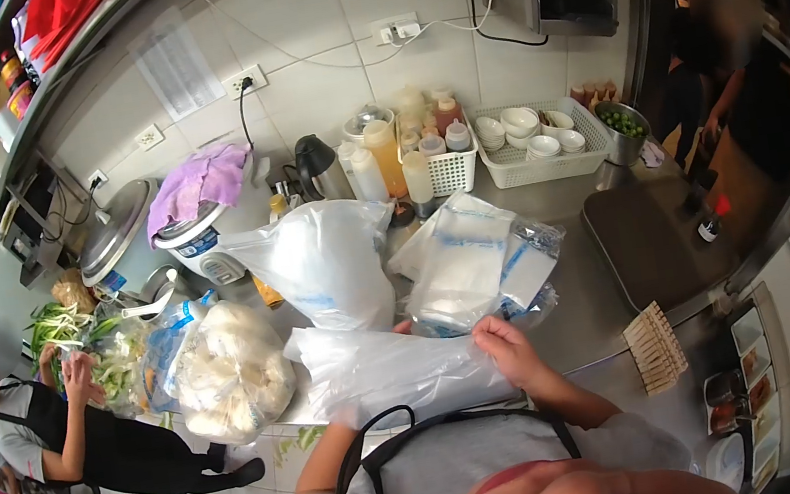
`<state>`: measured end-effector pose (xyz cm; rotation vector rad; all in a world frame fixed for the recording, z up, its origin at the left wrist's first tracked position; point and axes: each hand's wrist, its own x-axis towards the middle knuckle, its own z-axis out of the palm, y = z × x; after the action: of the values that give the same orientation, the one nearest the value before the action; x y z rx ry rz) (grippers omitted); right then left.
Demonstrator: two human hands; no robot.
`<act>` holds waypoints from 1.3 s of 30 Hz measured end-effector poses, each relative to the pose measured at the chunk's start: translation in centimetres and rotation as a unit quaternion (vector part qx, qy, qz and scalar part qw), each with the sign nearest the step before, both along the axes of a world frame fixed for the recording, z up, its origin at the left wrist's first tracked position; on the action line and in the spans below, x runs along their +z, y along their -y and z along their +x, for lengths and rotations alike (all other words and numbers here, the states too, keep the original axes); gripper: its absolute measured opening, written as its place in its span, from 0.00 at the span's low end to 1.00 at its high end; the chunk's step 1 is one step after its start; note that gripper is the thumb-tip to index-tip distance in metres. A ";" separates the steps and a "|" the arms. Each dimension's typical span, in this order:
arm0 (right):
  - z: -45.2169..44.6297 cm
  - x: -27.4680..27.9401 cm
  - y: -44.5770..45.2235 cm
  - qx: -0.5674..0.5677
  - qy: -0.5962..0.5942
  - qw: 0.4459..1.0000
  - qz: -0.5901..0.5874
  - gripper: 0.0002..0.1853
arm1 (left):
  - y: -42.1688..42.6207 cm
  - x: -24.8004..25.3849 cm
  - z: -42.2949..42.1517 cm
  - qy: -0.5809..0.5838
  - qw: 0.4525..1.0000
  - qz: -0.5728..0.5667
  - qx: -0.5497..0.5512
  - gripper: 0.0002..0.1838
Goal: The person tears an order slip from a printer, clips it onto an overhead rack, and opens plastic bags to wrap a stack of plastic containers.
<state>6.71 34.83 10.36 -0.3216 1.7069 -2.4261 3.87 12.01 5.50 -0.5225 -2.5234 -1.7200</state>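
Note:
A translucent plastic bag (403,375) stretches across the counter's front edge, close to my body. My right hand (508,347) pinches its right end between closed fingers. Most of my left hand (402,328) is hidden behind the bag; only a bit of skin shows at the bag's upper edge, and what its fingers do cannot be made out. Just beyond stands a full white plastic bag (321,262). To its right lie stacked flat packs of clear bags (467,257). A bag of pale round pieces (234,371) rests at the left.
Squeeze bottles (417,175) and a white basket of bowls (537,141) line the wall. Rice cookers (200,224) stand back left, a dark tray (651,236) right. A co-worker (47,427) handles greens at the left; other people stand lower left and at the upper right.

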 end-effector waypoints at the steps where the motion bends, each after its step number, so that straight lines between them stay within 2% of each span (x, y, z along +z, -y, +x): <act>1: 0.3 -0.3 0.5 0.041 0.002 0.999 -0.010 0.04 | 1.2 0.4 1.2 0.028 0.999 0.026 -0.008 0.26; 3: 0.8 -0.5 1.5 0.123 0.003 0.992 -0.027 0.08 | 3.4 0.5 3.7 0.074 0.996 0.055 -0.014 0.26; 4: 0.9 -0.6 1.8 0.233 0.001 0.972 -0.032 0.11 | 4.5 0.7 5.1 0.095 0.993 0.065 -0.013 0.25; 6: 1.3 -0.8 2.5 0.442 -0.004 0.896 -0.041 0.16 | 6.3 0.5 7.8 0.134 0.988 0.082 -0.007 0.25; 9: 2.9 -2.4 5.1 0.507 0.006 0.852 0.132 0.18 | 9.0 -0.1 11.6 0.182 0.979 0.095 0.008 0.25; 12: 2.8 -2.6 8.1 0.595 -0.069 0.785 0.157 0.15 | 11.0 -0.6 14.9 0.214 0.971 0.107 0.031 0.24; 13: 3.3 -2.2 9.1 0.612 -0.037 0.778 0.139 0.11 | 11.5 -0.6 16.0 0.221 0.968 0.111 0.040 0.24; 17: 5.2 -1.6 12.6 0.629 -0.055 0.758 0.162 0.09 | 13.9 -0.3 19.9 0.238 0.960 0.127 0.074 0.23; 20: 6.8 -2.3 15.3 0.623 -0.136 0.745 0.197 0.11 | 15.1 -0.3 22.4 0.239 0.957 0.137 0.094 0.23; 23: 9.1 -2.9 17.7 0.565 -0.238 0.768 0.186 0.11 | 16.2 -0.3 24.6 0.239 0.953 0.148 0.109 0.22; 26: 11.6 -3.8 20.2 0.601 -0.203 0.750 0.188 0.14 | 17.0 -0.4 26.9 0.237 0.952 0.157 0.115 0.22; 29: 14.2 -2.9 21.9 0.664 -0.082 0.720 0.182 0.12 | 18.1 -0.4 29.5 0.237 0.951 0.167 0.111 0.21; 31: 15.8 -2.0 22.6 0.652 -0.092 0.721 0.215 0.11 | 18.8 -0.4 31.5 0.232 0.950 0.175 0.114 0.21; 33: 17.4 -2.5 24.3 0.679 -0.074 0.693 0.230 0.12 | 19.5 -0.4 34.2 0.221 0.947 0.193 0.127 0.21; 36: 19.4 -2.5 25.7 0.684 -0.084 0.682 0.243 0.12 | 20.1 -0.6 38.1 0.198 0.939 0.239 0.149 0.20; 39: 21.6 -2.8 27.5 0.707 0.010 0.680 0.197 0.11 | 20.5 -1.0 41.7 0.173 0.919 0.293 0.197 0.20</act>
<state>28.26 7.28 7.51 -1.0260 1.0673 -0.8715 45.54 -8.45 4.46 0.3317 -1.9114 -2.3743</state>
